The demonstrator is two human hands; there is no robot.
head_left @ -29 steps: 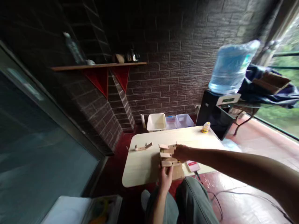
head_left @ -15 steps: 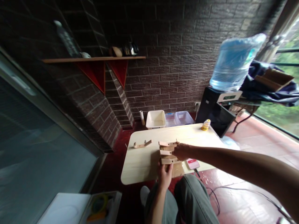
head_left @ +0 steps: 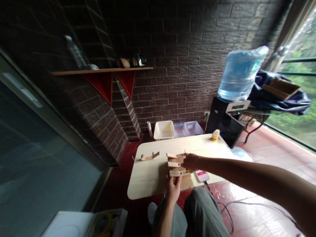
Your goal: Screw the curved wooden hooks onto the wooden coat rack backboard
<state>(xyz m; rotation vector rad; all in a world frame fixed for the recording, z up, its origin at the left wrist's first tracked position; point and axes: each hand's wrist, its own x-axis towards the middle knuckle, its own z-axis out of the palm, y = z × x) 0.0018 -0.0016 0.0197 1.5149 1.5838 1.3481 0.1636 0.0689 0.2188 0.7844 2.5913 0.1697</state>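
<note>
Several pale wooden strips with dark holes lie side by side as a wooden piece (head_left: pixel 174 164) near the table's front edge. My left hand (head_left: pixel 174 188) grips its near edge, thumb and fingers against the closest strip. Over the right part of the piece is my right hand (head_left: pixel 190 162), its fingers closed; what they hold, if anything, is too small to make out. A brown board (head_left: pixel 187 183) lies under the piece. Apart from it, a bent wooden part (head_left: pixel 150 157) rests on the left of the pale table (head_left: pixel 145 184).
A pink and white device (head_left: pixel 202 175) with a cable sits right of the board. A yellow and clear bottle (head_left: pixel 215 135) stands at the table's back right corner. Behind the table are a cream bin (head_left: pixel 164 130), clear bins (head_left: pixel 194 128) and a black water dispenser (head_left: pixel 223 120).
The camera view has shifted slightly, so the scene sits lower in the picture. Both hands stay at the wooden piece, with little visible movement.
</note>
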